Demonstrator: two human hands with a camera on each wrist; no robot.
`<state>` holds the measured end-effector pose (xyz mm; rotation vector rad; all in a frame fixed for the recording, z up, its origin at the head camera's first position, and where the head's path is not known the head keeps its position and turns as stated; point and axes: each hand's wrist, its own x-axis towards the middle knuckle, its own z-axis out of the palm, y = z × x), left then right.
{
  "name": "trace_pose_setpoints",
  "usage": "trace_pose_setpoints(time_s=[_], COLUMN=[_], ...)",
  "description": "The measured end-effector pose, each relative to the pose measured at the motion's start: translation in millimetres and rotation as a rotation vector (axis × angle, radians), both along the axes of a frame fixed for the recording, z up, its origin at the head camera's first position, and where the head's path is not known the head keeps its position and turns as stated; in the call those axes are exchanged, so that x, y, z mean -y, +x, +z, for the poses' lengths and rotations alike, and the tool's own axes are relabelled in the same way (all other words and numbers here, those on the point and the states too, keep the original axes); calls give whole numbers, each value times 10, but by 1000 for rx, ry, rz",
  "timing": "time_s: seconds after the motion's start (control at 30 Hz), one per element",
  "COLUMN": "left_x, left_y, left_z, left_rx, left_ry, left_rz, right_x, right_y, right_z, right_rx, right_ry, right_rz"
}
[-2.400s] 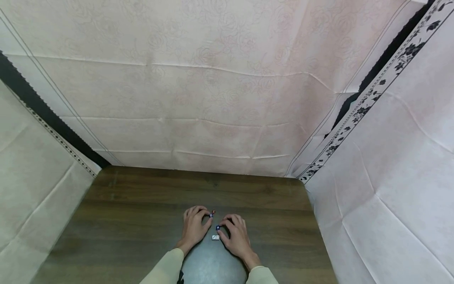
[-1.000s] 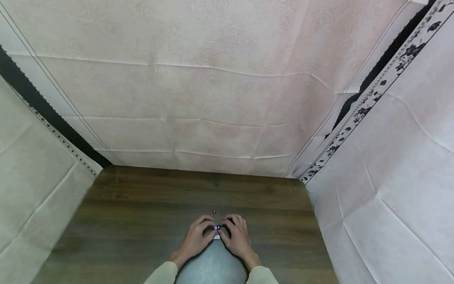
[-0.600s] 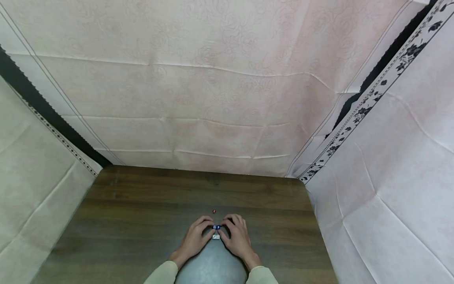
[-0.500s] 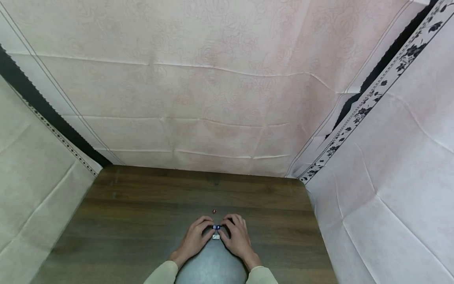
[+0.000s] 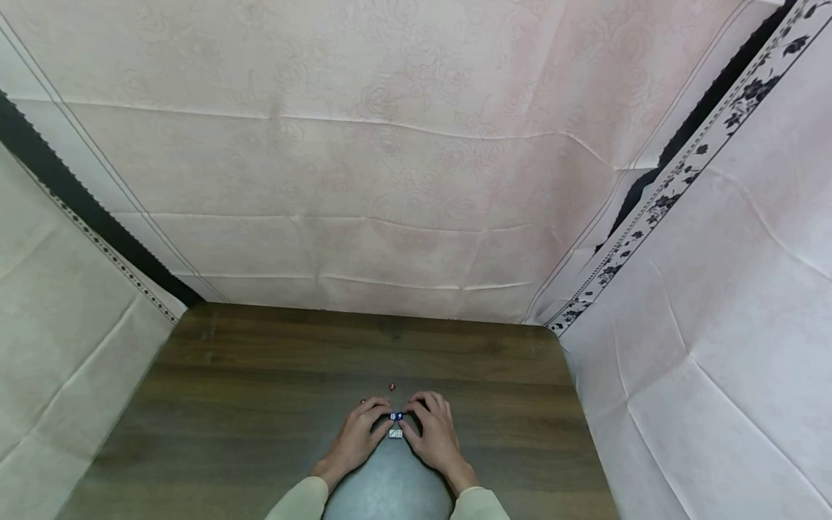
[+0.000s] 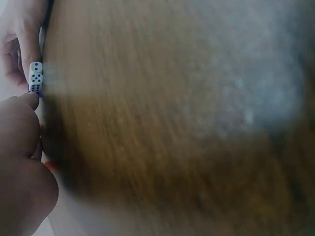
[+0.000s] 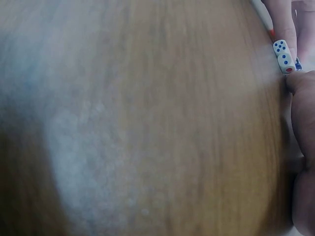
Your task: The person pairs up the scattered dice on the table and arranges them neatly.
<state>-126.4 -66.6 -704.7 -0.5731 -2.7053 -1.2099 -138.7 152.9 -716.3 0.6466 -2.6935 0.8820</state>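
Observation:
Two blue dice (image 5: 396,416) sit side by side between my hands in the head view. My left hand (image 5: 354,439) pinches the left one between thumb and index finger. On the other side my right hand (image 5: 434,437) pinches the right one the same way. Just nearer to me, a pair of white dice (image 5: 396,433) lies side by side. Their dotted faces show in the left wrist view, where the white dice (image 6: 36,77) partly hide the blue ones. In the right wrist view, a blue corner shows behind the white dice (image 7: 284,57).
A red die (image 5: 392,387) lies beyond the blue pair on the wooden table (image 5: 260,375). A small reddish thing (image 5: 362,401) peeks out behind my left fingers, mostly hidden. Pale cloth (image 5: 390,180) hangs at the back and both sides.
My left hand has come nearer and right, bringing its blue die beside the other. The right hand has stayed put. A reddish speck now shows behind my left fingers.

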Motion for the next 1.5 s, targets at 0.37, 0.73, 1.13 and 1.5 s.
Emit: trace_pose_setpoints(time_s=[0.37,0.73,1.13,1.5], left_x=[3,-8,-16,-16], left_y=[-11,-4,-5,-8], left_z=[-38,-45,-78,-91], left_rx=[2,-29,-48,-37], left_ry=[9,-5,-25,-14], left_rz=[1,12,24,28], right_x=[-2,5,6,4], right_y=[-8,-13,3,7], right_z=[3,-4,-17,14], right_rx=[-6,-28,-55,15], right_ry=[1,-7,-2,-29], right_rz=[7,9,3,3])
